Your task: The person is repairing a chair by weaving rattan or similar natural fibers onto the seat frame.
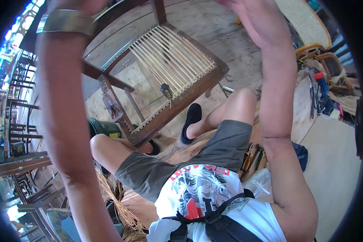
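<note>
Both my arms are raised. My left hand, above a metallic wristband, is cut off by the upper edge, so its fingers are hidden. My right hand also runs out at the top, and I cannot see what its fingers do. Between the arms stands a dark wooden chair frame, with pale cane strands strung in parallel across part of its seat opening. A screwdriver with a yellow-and-black handle rests at the near end of the strands. Small holes line the seat rails.
Behind my left knee sits a dark green bucket. Bundled cane lies at lower left. Hand tools lie beside my right thigh, more tools at far right. A woven cane panel leans at upper right; chairs stand at left.
</note>
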The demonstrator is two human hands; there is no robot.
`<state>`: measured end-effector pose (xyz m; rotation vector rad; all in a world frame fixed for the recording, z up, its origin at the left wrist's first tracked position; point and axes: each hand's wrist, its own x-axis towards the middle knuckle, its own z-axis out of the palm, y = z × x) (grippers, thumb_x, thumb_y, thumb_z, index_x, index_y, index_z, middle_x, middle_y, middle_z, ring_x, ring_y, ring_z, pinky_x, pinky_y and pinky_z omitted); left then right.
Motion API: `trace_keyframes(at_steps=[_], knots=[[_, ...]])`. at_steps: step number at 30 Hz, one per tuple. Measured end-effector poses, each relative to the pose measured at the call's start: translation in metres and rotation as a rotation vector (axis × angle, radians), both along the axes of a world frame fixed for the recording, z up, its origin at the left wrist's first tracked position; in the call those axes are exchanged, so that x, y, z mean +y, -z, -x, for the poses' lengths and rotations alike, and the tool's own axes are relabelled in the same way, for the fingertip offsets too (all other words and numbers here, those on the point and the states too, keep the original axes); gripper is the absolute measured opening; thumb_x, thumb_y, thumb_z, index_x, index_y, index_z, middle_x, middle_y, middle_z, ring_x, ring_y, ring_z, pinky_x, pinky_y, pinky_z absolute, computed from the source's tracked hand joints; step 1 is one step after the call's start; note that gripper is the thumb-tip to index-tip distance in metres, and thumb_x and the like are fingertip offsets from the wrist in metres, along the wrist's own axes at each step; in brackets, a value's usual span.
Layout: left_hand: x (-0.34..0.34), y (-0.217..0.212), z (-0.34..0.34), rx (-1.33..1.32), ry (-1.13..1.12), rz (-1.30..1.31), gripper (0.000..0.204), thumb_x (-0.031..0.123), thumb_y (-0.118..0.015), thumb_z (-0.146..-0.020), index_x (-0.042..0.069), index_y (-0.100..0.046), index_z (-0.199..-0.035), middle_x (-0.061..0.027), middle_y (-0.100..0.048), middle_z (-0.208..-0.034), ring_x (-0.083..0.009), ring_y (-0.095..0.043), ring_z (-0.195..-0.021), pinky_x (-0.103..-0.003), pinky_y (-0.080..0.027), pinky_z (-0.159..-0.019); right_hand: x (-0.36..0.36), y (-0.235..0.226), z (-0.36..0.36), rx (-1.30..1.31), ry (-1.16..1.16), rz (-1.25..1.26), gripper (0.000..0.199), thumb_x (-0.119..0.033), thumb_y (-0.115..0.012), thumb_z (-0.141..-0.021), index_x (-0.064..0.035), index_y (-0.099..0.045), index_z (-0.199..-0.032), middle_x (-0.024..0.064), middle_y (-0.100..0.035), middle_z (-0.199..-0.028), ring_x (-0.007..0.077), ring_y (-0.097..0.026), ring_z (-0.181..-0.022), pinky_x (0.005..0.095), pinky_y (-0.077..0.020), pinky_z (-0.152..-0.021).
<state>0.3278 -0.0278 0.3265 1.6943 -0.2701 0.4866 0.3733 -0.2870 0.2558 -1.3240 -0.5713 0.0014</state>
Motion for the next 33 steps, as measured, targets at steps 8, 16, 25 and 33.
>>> trace_keyframes(at_steps=[8,16,25,33], knots=[[-0.001,0.090,0.016,0.064,0.622,0.611,0.018,0.012,-0.056,-0.101,0.001,-0.062,-0.113,-0.0115,-0.067,-0.115,-0.0189,-0.064,-0.105,-0.030,-0.051,-0.093,-0.058,0.060,0.037,-0.101,0.052,0.333,0.019,-0.020,-0.050,-0.105,-0.0042,-0.060,-0.106,-0.0013,-0.051,-0.080,0.0086,-0.045,-0.071,0.0221,-0.0369,-0.067],[0.134,0.158,0.078,0.275,-0.450,0.520,0.025,0.004,-0.060,-0.096,-0.005,-0.061,-0.120,-0.0151,-0.068,-0.111,-0.0257,-0.067,-0.104,-0.033,-0.057,-0.091,-0.176,0.193,0.091,0.357,0.054,0.720,0.025,-0.024,-0.054,-0.103,-0.0032,-0.065,-0.111,0.0065,-0.066,-0.095,0.0157,-0.062,-0.093,0.0325,-0.0493,-0.088],[-0.117,0.178,0.041,0.235,0.236,0.431,0.019,0.013,-0.072,-0.091,0.006,-0.067,-0.108,-0.0031,-0.072,-0.095,-0.0112,-0.069,-0.086,-0.024,-0.055,-0.072,-0.044,0.095,0.085,-0.136,0.487,0.389,0.034,-0.032,-0.061,-0.100,-0.0014,-0.064,-0.113,0.0120,-0.070,-0.098,0.0200,-0.067,-0.092,0.0326,-0.0509,-0.083],[0.020,0.153,0.060,0.278,-0.316,0.622,0.009,0.008,-0.068,-0.093,0.005,-0.066,-0.102,-0.0069,-0.071,-0.090,-0.0146,-0.068,-0.079,-0.026,-0.056,-0.068,-0.120,0.101,0.097,-0.062,0.300,0.644,0.014,-0.014,-0.067,-0.095,-0.0001,-0.068,-0.091,-0.0016,-0.061,-0.078,0.0054,-0.051,-0.072,0.0229,-0.0434,-0.066]])
